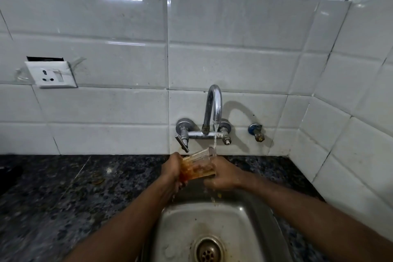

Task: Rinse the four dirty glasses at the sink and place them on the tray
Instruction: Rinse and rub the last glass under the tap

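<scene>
A clear glass (197, 165) with orange-brown residue is tilted on its side over the steel sink (182, 225), its mouth up and to the right under the running water. My left hand (173, 171) grips the glass at its base end. My right hand (222, 174) holds it from the right, near the rim. Water falls from the chrome tap (213, 108) onto the rim and drips from my hands into the basin. No tray and no other glasses are in view.
The sink drain (209, 250) lies at the bottom centre. Dark speckled granite counter (63, 193) runs left and behind the sink. A tap lever (182, 143) sticks out just above my left hand. A white wall socket (51, 74) is on the tiled wall.
</scene>
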`<move>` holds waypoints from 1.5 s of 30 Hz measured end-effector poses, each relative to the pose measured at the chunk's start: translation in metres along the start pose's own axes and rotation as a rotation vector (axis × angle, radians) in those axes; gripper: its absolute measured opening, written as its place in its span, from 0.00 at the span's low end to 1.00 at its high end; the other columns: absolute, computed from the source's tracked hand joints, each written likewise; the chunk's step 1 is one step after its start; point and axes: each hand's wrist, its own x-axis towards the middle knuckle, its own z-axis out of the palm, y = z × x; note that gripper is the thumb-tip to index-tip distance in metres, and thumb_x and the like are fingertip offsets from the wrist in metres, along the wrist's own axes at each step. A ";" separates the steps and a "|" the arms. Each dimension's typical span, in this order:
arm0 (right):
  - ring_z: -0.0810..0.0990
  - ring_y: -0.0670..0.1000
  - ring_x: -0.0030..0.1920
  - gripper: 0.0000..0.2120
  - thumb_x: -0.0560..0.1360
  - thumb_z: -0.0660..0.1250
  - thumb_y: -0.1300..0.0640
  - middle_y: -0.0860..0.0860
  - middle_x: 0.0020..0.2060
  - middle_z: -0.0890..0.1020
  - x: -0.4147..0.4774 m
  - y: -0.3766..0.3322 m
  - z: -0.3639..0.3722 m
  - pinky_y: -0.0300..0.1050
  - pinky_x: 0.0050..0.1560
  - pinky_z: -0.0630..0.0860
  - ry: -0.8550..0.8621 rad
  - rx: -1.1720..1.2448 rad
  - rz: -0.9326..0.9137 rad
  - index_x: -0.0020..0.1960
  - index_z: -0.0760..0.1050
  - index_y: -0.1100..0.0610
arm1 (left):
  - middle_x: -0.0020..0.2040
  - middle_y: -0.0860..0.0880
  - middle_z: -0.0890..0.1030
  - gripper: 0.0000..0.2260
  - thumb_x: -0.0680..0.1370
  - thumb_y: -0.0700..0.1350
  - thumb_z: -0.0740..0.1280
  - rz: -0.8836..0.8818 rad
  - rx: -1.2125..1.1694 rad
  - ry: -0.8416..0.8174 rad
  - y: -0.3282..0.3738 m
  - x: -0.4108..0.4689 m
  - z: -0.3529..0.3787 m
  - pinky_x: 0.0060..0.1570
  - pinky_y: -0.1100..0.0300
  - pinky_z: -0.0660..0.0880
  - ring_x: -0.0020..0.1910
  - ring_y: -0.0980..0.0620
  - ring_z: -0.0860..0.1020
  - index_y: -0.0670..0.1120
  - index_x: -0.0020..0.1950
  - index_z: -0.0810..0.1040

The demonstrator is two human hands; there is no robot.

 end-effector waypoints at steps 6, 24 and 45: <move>0.82 0.55 0.38 0.27 0.81 0.54 0.40 0.56 0.36 0.83 0.031 -0.018 0.040 0.47 0.42 0.77 0.857 0.098 0.401 0.36 0.77 0.58 | 0.36 0.40 0.79 0.17 0.80 0.50 0.56 -0.037 -0.026 0.122 -0.004 -0.003 0.010 0.23 0.62 0.67 0.26 0.47 0.73 0.39 0.45 0.78; 0.82 0.40 0.42 0.12 0.77 0.64 0.40 0.40 0.41 0.83 0.012 -0.009 0.013 0.44 0.51 0.79 0.220 0.085 0.194 0.49 0.81 0.45 | 0.38 0.40 0.80 0.15 0.80 0.48 0.56 -0.049 -0.108 0.116 0.004 -0.002 0.000 0.23 0.63 0.68 0.29 0.48 0.75 0.39 0.47 0.77; 0.70 0.50 0.68 0.21 0.75 0.64 0.64 0.54 0.62 0.75 -0.003 -0.020 -0.007 0.53 0.74 0.57 -0.136 -0.765 0.081 0.67 0.70 0.54 | 0.36 0.44 0.79 0.12 0.79 0.49 0.57 0.120 0.029 0.022 0.015 -0.004 0.000 0.28 0.61 0.68 0.32 0.48 0.75 0.42 0.46 0.75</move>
